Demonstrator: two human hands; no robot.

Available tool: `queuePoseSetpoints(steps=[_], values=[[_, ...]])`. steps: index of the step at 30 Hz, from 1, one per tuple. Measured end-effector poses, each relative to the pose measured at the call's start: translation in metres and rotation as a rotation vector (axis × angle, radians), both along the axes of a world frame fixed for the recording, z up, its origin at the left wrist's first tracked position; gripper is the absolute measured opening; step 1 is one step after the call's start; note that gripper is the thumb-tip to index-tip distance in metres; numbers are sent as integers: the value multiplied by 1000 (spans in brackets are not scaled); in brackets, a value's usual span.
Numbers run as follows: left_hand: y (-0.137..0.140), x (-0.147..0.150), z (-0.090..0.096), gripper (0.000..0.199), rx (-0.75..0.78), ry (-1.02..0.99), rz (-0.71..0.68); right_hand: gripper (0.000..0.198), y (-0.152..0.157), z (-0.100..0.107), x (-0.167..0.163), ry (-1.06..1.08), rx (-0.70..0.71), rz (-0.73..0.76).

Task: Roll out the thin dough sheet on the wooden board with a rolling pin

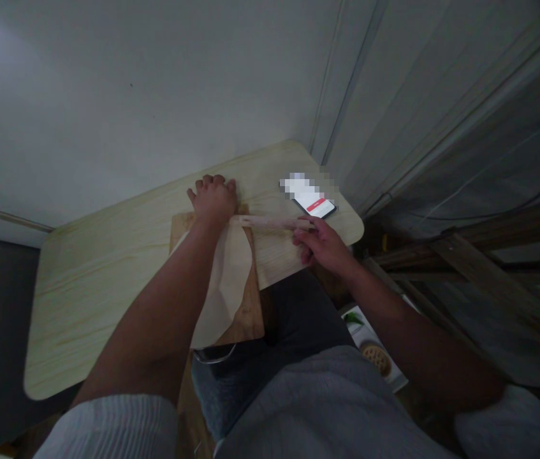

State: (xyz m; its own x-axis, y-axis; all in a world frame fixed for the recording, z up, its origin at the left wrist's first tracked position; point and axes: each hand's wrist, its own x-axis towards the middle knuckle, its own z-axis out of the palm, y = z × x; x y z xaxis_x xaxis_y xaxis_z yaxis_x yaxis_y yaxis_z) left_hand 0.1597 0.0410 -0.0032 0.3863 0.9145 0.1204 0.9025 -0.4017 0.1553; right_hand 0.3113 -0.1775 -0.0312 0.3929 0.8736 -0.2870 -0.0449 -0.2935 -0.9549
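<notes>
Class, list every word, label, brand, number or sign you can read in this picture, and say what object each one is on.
None can be read.
Phone on the table, beyond the right hand: a red bar on its white screen, any text on it too small to read; the upper part of the screen is blurred out.
Rolling pin, wooden board, dough sheet: no markings visible.

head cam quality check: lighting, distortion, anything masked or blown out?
Head view: dim and flat, with a blown-out patch at the top-left corner; wide-angle bending curves the table edges; part of the phone is pixelated, its screen the brightest spot; left hand and right hand on the rolling pin read soft but legible.
</notes>
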Motion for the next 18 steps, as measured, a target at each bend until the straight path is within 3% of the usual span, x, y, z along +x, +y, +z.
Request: queuePoseSetpoints(steps=[10, 18], values=[[-24, -19, 4, 53, 4, -2, -52, 36, 0, -2, -2, -16, 34, 2], [-52, -43, -3, 52, 23, -62, -40, 32, 0, -2, -2, -71, 10, 14]])
